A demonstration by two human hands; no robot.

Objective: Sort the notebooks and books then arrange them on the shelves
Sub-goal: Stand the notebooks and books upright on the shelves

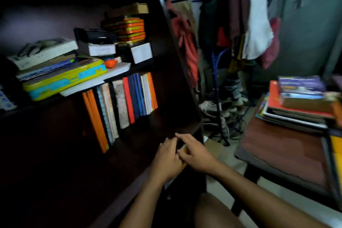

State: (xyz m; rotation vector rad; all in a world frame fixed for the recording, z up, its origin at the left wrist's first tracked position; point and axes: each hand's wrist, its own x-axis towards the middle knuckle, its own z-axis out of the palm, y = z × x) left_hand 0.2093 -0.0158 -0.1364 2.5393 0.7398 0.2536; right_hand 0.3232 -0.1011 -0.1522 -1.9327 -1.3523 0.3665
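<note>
The shelf unit looks like dark wood with a matt finish. The standing books have matt paper or card covers. The yellow and blue case looks like glossy plastic. The hanging clothes are soft cloth on a metal rack. The table top is smooth reddish wood.

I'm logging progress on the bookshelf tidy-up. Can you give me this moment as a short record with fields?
left hand: low at the shelf's front edge, holding something yellow together with the right hand
right hand: fingers stretched over the same yellow item, mostly hidden
standing row: orange, red, blue and pale spines upright on the middle shelf
upper shelf: yellow-and-blue case under flat books, plus boxes
still unsorted: stack of books on the brown table to the right
</note>
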